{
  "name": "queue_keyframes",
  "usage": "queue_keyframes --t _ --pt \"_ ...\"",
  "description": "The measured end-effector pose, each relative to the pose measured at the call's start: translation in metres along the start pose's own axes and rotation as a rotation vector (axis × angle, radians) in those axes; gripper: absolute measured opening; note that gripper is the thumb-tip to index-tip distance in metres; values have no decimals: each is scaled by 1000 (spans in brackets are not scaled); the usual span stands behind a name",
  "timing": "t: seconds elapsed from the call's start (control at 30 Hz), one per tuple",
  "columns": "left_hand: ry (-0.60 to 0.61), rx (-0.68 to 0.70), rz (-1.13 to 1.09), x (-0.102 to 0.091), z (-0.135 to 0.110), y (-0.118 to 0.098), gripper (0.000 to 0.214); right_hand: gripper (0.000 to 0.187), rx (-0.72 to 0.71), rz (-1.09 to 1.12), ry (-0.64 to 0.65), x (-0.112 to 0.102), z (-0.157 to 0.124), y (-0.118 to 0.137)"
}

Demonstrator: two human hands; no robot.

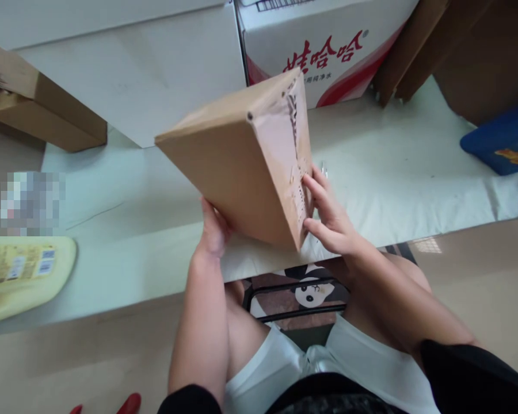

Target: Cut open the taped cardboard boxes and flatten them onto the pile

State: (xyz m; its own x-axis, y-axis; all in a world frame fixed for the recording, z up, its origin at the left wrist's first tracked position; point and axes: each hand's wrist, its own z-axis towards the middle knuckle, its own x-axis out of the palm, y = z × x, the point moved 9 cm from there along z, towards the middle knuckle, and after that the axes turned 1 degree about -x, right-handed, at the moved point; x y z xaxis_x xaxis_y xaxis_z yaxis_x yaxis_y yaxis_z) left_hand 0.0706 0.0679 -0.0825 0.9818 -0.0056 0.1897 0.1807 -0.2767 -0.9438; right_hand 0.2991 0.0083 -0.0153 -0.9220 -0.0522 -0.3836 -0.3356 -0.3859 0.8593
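Observation:
A brown cardboard box [224,167] is held up, tilted, above the front edge of the cloth-covered table [397,172]. My left hand [213,230] supports its lower left side, with the thumb showing and the other fingers hidden behind or beneath the box. On the right end, my right hand [328,215] rests its bent fingers against a torn, whitish, tape-like strip [291,132]. Dark ragged marks run down that end. Whether my right fingers pinch a loose edge there, I cannot make out.
Behind stand a large white box [133,69] and a white-and-red water carton [345,52]. Brown cardboard [64,109] is at the left, near a yellow bottle [26,276]. A blue container [505,138] sits at the right. A panda-patterned case [280,302] is between my legs.

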Motion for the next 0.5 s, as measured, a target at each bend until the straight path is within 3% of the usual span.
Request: queue_keyframes --t 0.17,0.37,0.43,0.5 --pt "154 -143 172 4 -2 10 88 74 142 30 -67 -16 -5 -14" --pt "343 -463 508 2 -19 20 72 49 80 187 -19 -14 -4 -2" --pt "263 -406 578 -5 -12 14 56 41 84 218 39 -7 -2 0" --pt "37 -223 559 -20 3 -3 41 37 84 232 83 0 0 2"
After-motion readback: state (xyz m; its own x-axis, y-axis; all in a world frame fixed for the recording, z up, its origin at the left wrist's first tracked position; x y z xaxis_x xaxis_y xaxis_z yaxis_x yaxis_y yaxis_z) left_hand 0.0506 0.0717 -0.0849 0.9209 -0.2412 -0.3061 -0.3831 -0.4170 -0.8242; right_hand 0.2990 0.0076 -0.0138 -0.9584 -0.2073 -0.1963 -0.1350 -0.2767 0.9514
